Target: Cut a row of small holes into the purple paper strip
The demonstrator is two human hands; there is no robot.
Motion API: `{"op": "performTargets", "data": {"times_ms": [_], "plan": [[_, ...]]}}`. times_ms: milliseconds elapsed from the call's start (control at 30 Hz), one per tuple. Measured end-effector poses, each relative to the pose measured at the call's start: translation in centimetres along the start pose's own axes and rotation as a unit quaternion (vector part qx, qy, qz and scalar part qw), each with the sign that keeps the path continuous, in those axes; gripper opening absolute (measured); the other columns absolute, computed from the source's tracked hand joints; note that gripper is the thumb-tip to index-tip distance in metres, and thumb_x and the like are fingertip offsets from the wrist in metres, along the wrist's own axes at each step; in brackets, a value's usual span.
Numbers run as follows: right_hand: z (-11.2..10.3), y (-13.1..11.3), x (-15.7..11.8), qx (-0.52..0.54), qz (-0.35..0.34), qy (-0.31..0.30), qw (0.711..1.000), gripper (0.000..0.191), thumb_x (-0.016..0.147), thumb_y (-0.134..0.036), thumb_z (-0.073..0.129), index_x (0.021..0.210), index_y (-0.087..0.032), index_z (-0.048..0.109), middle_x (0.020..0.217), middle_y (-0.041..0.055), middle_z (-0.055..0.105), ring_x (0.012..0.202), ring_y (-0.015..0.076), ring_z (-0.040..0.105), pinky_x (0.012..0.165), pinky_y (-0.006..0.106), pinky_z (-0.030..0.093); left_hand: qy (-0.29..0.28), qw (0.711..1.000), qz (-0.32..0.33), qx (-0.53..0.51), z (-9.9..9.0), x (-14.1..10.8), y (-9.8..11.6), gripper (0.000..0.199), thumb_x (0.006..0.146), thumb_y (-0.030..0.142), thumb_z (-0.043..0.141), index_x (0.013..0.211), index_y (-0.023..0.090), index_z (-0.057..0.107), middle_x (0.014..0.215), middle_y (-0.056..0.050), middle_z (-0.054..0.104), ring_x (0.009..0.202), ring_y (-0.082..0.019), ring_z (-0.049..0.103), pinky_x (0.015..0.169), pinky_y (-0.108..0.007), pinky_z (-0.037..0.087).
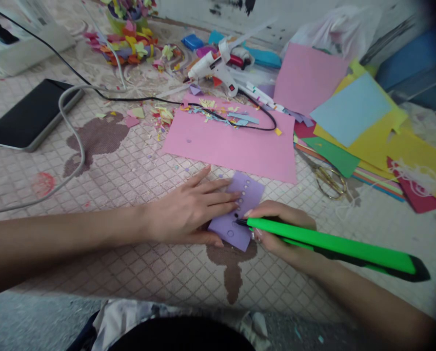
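Observation:
A small purple paper strip (252,191) lies on the patterned tablecloth, with a row of small round marks or holes along it. My left hand (192,207) rests flat on the strip's left side, fingers spread. In my right hand (280,226) is a long green tool (331,241), and its dark tip touches the strip near the lower marks. Below the tip, a drawn circle shows on the paper. Just beyond the strip lies a pink sheet (232,151) with paper scraps on its far part.
At the back are a white glue gun (214,68) with a black cable and paper flowers (130,48). Scissors (331,181) and coloured paper sheets (353,109) lie at the right. A phone (29,114) and grey cable (79,146) are at the left.

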State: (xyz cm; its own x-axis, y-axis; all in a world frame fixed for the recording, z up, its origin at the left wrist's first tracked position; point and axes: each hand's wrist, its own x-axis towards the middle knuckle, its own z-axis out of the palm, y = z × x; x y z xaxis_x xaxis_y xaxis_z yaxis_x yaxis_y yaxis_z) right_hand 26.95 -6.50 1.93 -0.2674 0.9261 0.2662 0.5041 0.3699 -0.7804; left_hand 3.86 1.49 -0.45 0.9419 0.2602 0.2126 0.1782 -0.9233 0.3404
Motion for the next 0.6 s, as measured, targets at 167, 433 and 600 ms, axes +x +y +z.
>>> {"op": "performTargets", "data": {"times_ms": [167,433,600], "plan": [[0.02,0.29,0.07,0.014,-0.022,-0.009,1.0,0.019,0.08,-0.01,0.06,0.092,-0.023,0.066,0.083,0.0021,0.074,0.071,0.0137,0.07,0.062,0.023,0.055,0.003,1.0,0.002,-0.008,-0.19,0.05,0.09,0.064,0.095,0.059,0.045,0.137,0.011,0.048,0.145,-0.011,0.048,0.14,-0.033,0.035,0.12,-0.056,0.006],[0.1,0.25,0.14,0.001,-0.029,0.003,1.0,0.018,0.079,-0.009,0.059,0.088,-0.022,0.066,0.078,0.0017,0.073,0.067,0.0126,0.069,0.06,0.022,0.055,-0.085,0.996,0.014,0.006,-0.29,0.25,-0.2,0.057,0.099,0.042,0.043,0.149,0.017,0.031,0.159,-0.007,0.02,0.149,-0.027,0.015,0.121,-0.053,0.001],[0.12,0.42,-0.03,-0.003,-0.014,0.004,1.0,0.016,0.08,-0.011,0.06,0.089,-0.022,0.067,0.08,0.0016,0.074,0.07,0.0121,0.07,0.064,0.021,0.055,-0.102,0.995,0.016,0.004,-0.63,0.29,-0.18,0.058,0.095,0.03,0.045,0.15,0.018,0.029,0.159,-0.006,0.021,0.149,-0.024,0.015,0.121,-0.052,0.002]]}}
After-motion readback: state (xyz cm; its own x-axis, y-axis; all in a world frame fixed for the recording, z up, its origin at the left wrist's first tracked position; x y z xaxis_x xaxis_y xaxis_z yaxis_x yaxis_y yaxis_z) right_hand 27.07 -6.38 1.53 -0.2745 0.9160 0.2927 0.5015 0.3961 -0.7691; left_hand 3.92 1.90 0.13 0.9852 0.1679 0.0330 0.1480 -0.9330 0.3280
